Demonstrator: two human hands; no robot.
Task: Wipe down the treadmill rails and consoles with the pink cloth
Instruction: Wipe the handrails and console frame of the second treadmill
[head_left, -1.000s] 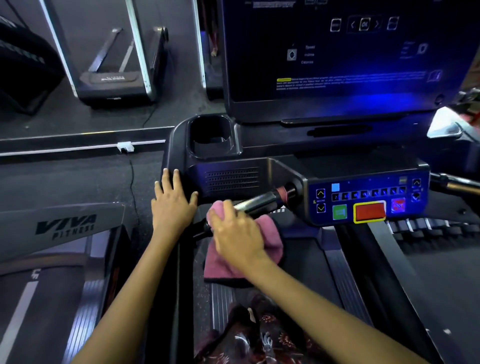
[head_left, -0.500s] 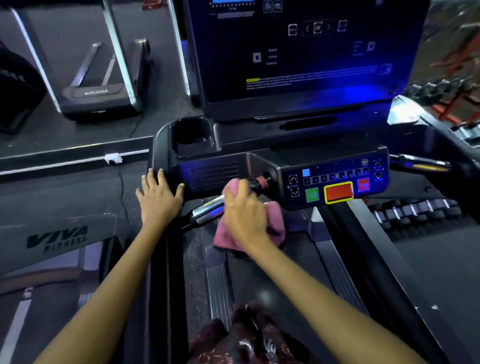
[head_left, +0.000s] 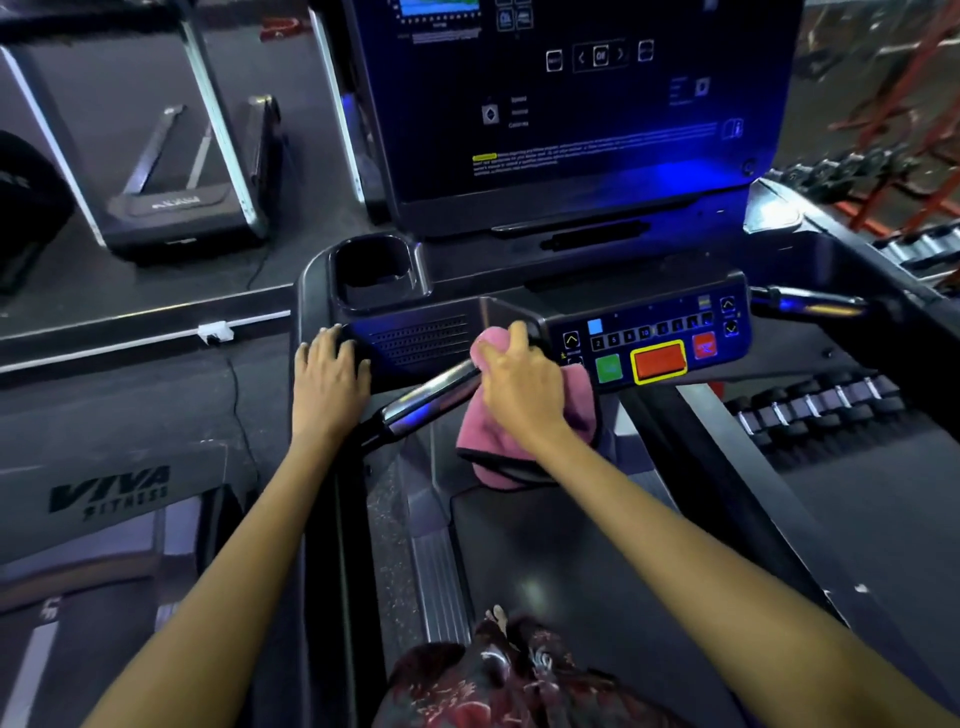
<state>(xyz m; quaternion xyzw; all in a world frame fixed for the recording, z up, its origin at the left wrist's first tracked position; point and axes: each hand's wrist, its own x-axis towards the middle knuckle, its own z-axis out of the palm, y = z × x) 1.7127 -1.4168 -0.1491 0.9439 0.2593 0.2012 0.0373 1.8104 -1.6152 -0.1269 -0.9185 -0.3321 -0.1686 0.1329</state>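
head view: the right hand (head_left: 519, 384) is curled around the pink cloth (head_left: 524, 436), wrapping it over the chrome handlebar (head_left: 431, 395) beside the button console (head_left: 654, 338). the left hand (head_left: 327, 371) lies flat, fingers spread, on the treadmill's left console corner.

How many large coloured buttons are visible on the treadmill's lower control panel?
3: a green button at the left, a yellow-framed red button in the middle, a smaller red button at the right. The right hand may hide others.
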